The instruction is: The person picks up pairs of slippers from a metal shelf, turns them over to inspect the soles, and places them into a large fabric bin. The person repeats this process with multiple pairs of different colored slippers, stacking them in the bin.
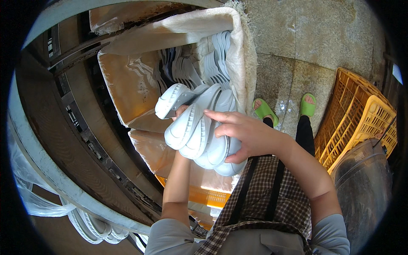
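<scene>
Both my hands hold a nested stack of pale grey-white shoe soles (pixel 204 127) over the near end of a lined crate. My right hand (pixel 244 131) wraps the stack's right side, its fingers across the outer soles and its thumb lower down. On the far left side, part of my left hand (pixel 181 111) shows between the soles; the rest is hidden behind the stack. Farther in, more pale soles (pixel 216 61) stand in a row beside darker grey soles (pixel 180 70).
A frayed whitish cloth liner (pixel 240 55) drapes the crate. At left runs a curved machine with a brown belt (pixel 55 127) and metal rim; bagged soles (pixel 95 225) lie beyond. Yellow plastic crates (pixel 352 119) and a dark bin (pixel 363 187) stand right. Feet in green slippers (pixel 308 106) are ahead.
</scene>
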